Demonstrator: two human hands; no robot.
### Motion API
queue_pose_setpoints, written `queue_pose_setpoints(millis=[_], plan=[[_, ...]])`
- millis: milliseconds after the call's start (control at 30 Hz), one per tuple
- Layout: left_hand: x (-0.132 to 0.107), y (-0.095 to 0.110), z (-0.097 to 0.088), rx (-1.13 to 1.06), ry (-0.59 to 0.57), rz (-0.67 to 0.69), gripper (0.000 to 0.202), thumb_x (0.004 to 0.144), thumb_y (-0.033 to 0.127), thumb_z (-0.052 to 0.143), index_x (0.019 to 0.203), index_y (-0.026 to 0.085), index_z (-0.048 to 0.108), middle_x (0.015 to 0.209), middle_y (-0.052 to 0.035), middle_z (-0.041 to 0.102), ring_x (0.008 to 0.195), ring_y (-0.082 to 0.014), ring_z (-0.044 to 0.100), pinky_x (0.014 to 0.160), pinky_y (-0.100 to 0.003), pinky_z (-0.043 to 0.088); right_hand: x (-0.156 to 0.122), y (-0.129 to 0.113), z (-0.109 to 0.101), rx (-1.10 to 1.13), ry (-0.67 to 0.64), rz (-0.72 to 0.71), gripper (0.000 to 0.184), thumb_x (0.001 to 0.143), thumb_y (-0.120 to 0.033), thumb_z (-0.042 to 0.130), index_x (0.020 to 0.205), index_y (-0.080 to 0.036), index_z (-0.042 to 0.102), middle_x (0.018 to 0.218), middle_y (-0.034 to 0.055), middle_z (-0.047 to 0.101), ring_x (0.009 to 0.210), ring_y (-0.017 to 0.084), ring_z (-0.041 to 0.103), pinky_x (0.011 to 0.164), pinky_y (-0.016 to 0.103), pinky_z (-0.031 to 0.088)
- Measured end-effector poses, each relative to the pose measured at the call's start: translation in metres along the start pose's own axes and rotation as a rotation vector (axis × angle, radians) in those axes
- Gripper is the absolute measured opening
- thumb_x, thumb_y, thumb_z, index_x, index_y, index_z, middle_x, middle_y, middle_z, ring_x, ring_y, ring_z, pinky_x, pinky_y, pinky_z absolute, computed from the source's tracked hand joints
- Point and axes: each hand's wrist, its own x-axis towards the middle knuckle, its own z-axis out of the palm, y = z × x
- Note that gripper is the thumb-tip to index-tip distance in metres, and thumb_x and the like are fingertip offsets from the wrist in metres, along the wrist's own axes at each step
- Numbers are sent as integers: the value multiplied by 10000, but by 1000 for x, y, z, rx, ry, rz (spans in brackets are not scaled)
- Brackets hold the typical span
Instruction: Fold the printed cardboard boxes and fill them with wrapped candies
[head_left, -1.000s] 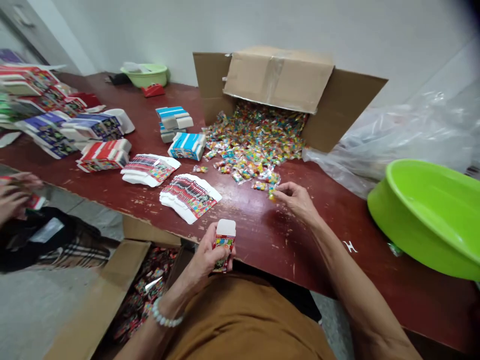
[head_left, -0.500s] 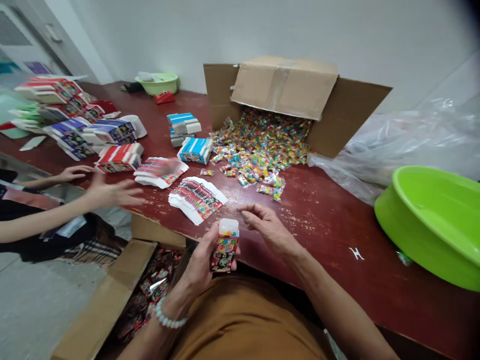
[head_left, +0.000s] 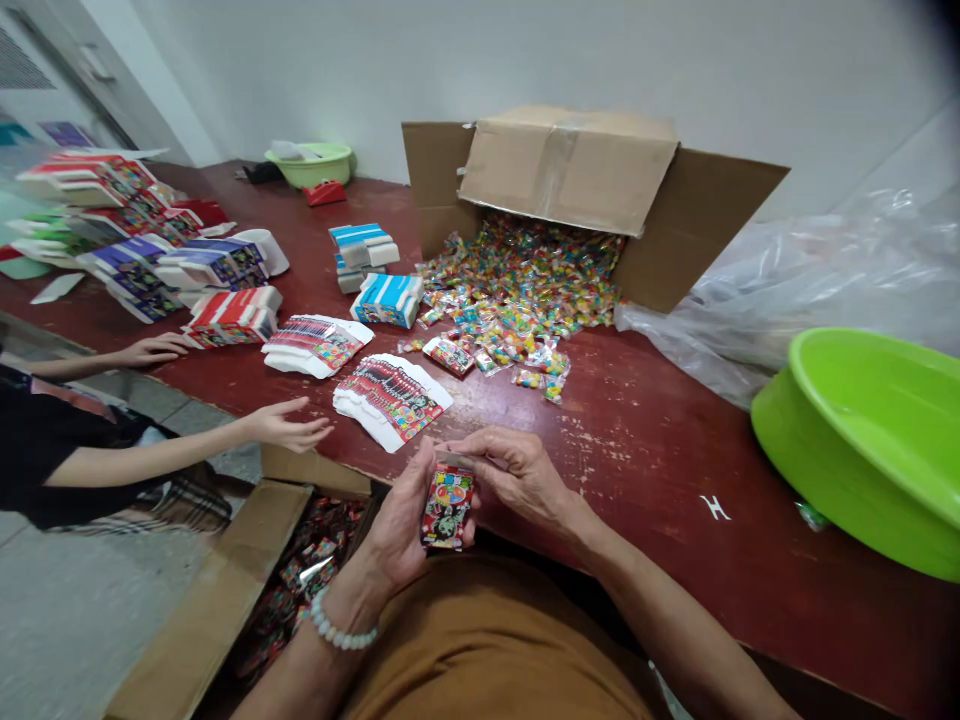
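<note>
Upright in my left hand (head_left: 401, 520) is a small red printed candy box (head_left: 448, 505), gripped by its sides. My right hand (head_left: 517, 475) pinches the flap at the box's top, which is folded over the opening. Just beyond my hands lies a fanned stack of flat red cartons (head_left: 394, 400), with a second fanned stack (head_left: 315, 345) to its left. A closed red box (head_left: 450, 355) rests at the near edge of the heap of wrapped candies (head_left: 532, 270).
A large cardboard box (head_left: 566, 175) lies on its side behind the candies. Bundled cartons (head_left: 232, 315) stand left. A green basin (head_left: 847, 440) is at right. Below the table edge sits an open carton (head_left: 217, 600) of red packs. Another person's hand (head_left: 289, 425) reaches in from the left.
My right hand has moved left onto the box, and its top flap is now folded over. A red box now lies by the candies. The other person's hand has moved right and lower.
</note>
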Motion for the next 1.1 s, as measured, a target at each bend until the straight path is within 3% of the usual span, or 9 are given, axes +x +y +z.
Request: queue_pose_setpoints(millis=[167, 367, 567, 700, 800, 867, 933, 1000, 1100], plan=[[1, 4, 2, -69, -96, -34, 410, 920, 616, 528, 1066, 235, 564, 640, -37, 722, 408, -212, 662, 392, -280, 522, 1, -9, -4, 143, -162, 111, 219, 934, -407, 635, 969, -237, 768, 1136, 47, 755, 1042, 204, 702, 925, 365, 535], [2, -1, 7, 25, -1, 96, 693, 889, 676, 524, 1349, 159, 556, 614, -39, 709, 406, -203, 651, 385, -252, 479, 6, -1, 2, 329, -164, 256, 219, 834, -409, 756, 811, -192, 734, 1072, 42, 752, 583, 94, 659, 553, 245, 539], [1, -2, 0, 89, 29, 123, 798, 836, 763, 523, 1302, 125, 634, 610, -67, 719, 375, -156, 597, 366, -220, 438, 12, 2, 7, 420, -115, 332, 256, 766, -431, 809, 836, -190, 759, 906, 49, 756, 563, 117, 638, 480, 243, 535], [0, 3, -3, 20, 32, 93, 652, 887, 620, 574, 1310, 127, 631, 613, -53, 709, 406, -173, 618, 374, -245, 481, 5, 0, 13, 359, -127, 214, 203, 850, -419, 736, 848, -216, 742, 1068, 45, 719, 629, 105, 629, 563, 259, 557], [0, 8, -2, -39, 46, 94, 484, 901, 396, 606, 1303, 127, 629, 798, -79, 756, 457, -163, 643, 410, -259, 518, -4, 5, 21, 189, -93, 124, 166, 848, -395, 742, 929, -250, 738, 1159, 46, 668, 831, 144, 654, 700, 279, 572], [-3, 11, -6, -37, 83, 123, 462, 870, 308, 612, 1294, 126, 620, 880, -86, 760, 465, -152, 641, 419, -260, 520, -2, 14, 26, 135, -119, 137, 223, 851, -406, 735, 1031, -274, 725, 1180, 45, 648, 850, 152, 658, 715, 287, 566], [-12, 14, -18, 31, 141, 172, 525, 853, 347, 621, 1339, 154, 576, 790, -49, 733, 453, -162, 628, 419, -265, 506, 10, 26, 27, 80, -165, 171, 247, 905, -415, 662, 1099, -271, 709, 1136, 45, 657, 787, 146, 657, 710, 300, 554], [-28, 16, -42, 196, 273, 256, 590, 851, 449, 633, 1379, 204, 538, 709, -6, 689, 485, -175, 631, 470, -273, 507, 31, 37, 22, -107, -88, 174, 252, 929, -382, 625, 1119, -235, 699, 1059, 54, 667, 816, 168, 655, 768, 325, 538], [-57, 19, -90, 576, 701, 437, 603, 815, 550, 677, 1327, 247, 584, 916, -35, 703, 829, -243, 688, 764, -339, 544, 66, 53, 14, -542, 137, 187, 381, 889, -361, 682, 1227, -190, 638, 1178, 119, 627, 1029, 241, 620, 923, 388, 489]])
